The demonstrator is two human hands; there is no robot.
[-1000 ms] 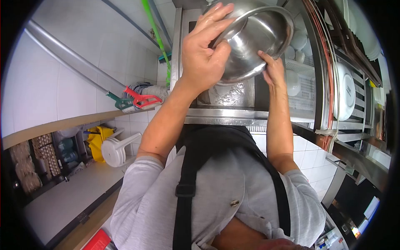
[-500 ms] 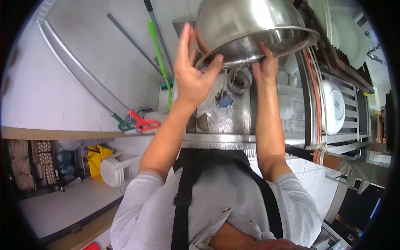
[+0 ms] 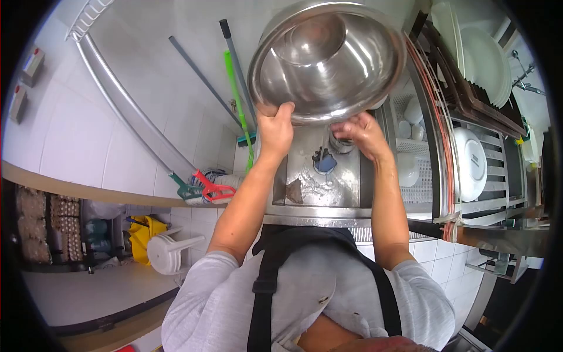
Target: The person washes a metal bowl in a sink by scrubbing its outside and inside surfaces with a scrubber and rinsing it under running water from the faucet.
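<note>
A large stainless steel mixing bowl point(image 3: 328, 64) is tilted over the sink point(image 3: 319, 199), its shiny inside facing me. My left hand point(image 3: 275, 132) is closed on the near left part of its rim, thumb on the inside. Just below the rim on the right, my right hand point(image 3: 363, 136) has loosely bent fingers, with nothing visible in them; whether it touches the bowl I cannot tell. Partly hidden behind those fingers is a small metal container point(image 3: 341, 144) in the sink. A blue scrubbing cloth or sponge point(image 3: 324, 162) lies on the wet sink bottom.
To the right, a white perforated rack point(image 3: 417, 158) holds cups and dishes. Plates point(image 3: 484, 64) stand in a dark rack, and a white dish point(image 3: 469, 164) rests on metal slats. Green and grey long handles point(image 3: 234, 88) lean at the left wall. A white stool point(image 3: 164, 253) stands lower left.
The bowl has moved left and turned so its inside faces me. My left hand now grips its rim. My right hand has come out from inside the bowl to below the rim.
</note>
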